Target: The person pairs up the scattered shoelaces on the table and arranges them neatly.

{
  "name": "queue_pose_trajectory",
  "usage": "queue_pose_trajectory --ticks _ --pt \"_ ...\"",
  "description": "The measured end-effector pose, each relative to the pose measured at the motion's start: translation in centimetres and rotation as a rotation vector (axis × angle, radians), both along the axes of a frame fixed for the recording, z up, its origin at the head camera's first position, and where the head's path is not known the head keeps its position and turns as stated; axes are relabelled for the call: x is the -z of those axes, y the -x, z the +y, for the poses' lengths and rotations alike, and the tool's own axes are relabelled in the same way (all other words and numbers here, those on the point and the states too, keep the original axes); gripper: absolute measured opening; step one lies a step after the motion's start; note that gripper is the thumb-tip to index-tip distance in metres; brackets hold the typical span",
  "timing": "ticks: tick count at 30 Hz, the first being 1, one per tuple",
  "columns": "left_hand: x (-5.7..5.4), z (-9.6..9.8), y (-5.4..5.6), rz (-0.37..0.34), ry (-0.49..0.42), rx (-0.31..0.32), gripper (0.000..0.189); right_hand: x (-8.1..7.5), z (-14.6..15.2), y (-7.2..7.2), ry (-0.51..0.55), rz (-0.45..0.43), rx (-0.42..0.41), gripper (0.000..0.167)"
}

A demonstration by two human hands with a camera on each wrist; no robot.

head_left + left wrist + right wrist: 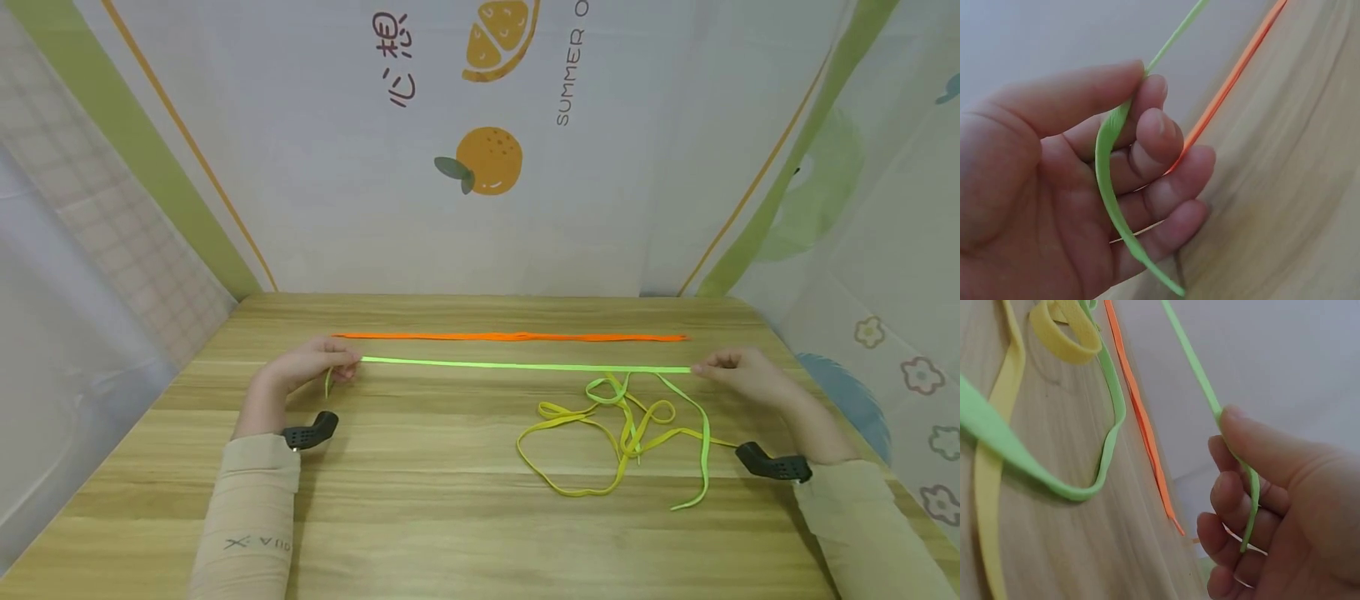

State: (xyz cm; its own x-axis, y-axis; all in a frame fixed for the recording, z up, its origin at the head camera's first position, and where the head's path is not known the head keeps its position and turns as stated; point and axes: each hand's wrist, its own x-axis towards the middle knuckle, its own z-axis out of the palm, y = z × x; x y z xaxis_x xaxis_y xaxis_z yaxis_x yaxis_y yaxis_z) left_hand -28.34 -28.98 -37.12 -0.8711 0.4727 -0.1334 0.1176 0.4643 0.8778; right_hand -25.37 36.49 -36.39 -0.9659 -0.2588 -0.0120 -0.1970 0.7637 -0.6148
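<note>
A bright green shoelace [487, 364] is stretched nearly straight between the two hands, above the table. My left hand [318, 364] pinches it between thumb and index finger, and a short tail [1107, 178] curves down across the fingers. At the other side my right hand [738, 372] also pinches it with thumb and forefinger; its tail [1254, 494] hangs over the palm. Behind the stretched lace, an orange shoelace [450, 337] lies straight from left to right. In front, a yellow shoelace [528, 437] lies in loose loops, tangled with a loose green strand [705, 442].
The wooden table [420, 517] is backed by a white curtain [322, 208] with printed fruit and lettering. Curtains also hang on both sides. A black wrist camera [311, 432] sits on the left wrist, another camera [772, 463] on the right.
</note>
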Motion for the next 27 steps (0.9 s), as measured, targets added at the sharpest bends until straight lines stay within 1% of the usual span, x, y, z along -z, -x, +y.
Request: queue_pose_trajectory --ticks 4,9,13,17,20,25,27 --pt "0.5 -0.4 -0.2 -0.013 -0.055 -0.041 0.03 0.3 0.4 0.3 0.026 -0.024 0.003 0.04" --pt "1.2 -1.1 0.0 -0.046 -0.139 -0.088 0.029 0.7 0.9 0.8 0.083 -0.083 0.038 0.047" --pt "1.7 -1.5 0.1 -0.075 -0.208 -0.153 0.027 1.0 1.1 1.3 0.123 -0.118 0.08 0.052" --pt "2.0 -1.9 0.0 -0.108 -0.288 -0.221 0.026 1.2 1.4 1.9 0.167 -0.118 0.086 0.05" --pt "2.2 -2.3 0.0 -0.126 -0.336 -0.274 0.025 1.4 1.6 2.3 0.222 -0.134 0.088 0.048" --pt "2.4 -2.6 0.0 -0.115 -0.365 -0.351 0.028 2.0 1.8 2.6 0.292 -0.143 0.119 0.048" --pt "2.4 -2.7 0.0 -0.102 -0.381 -0.359 0.029 2.3 1.9 2.8 0.3 -0.131 0.131 0.048"
